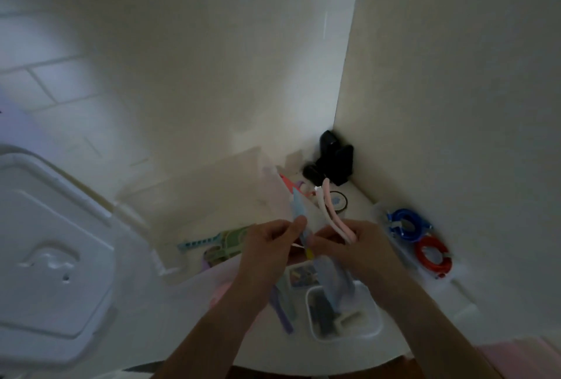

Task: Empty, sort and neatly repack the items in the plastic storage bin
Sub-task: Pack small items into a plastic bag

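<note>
A: Which step is this?

B: Sorting, by the look of it. Over a white worktop [358, 205] in a dim corner, the left hand [273, 245] pinches a pale blue strip [299, 211] between thumb and fingers, while the right hand [361, 245] curls its grip round a pink cord [329, 208] and a white one beside it. The clear storage bin [212, 193] stands at ten o'clock from the hands, some green and blue pieces [218, 242] still at its near wall.

A: Which way do the held things point?

B: The strip's long axis runs up toward twelve o'clock, tilted slightly to eleven, a yellow tip at its lower end. The cords rise toward eleven o'clock and bend over at the top.

A: And the next move?

B: Probably parting the strip from the cords and setting each with its own kind. A small white tub [343, 311] sits at six o'clock; blue and red coils [419, 236] lie at three. Blur hides finer detail.
</note>
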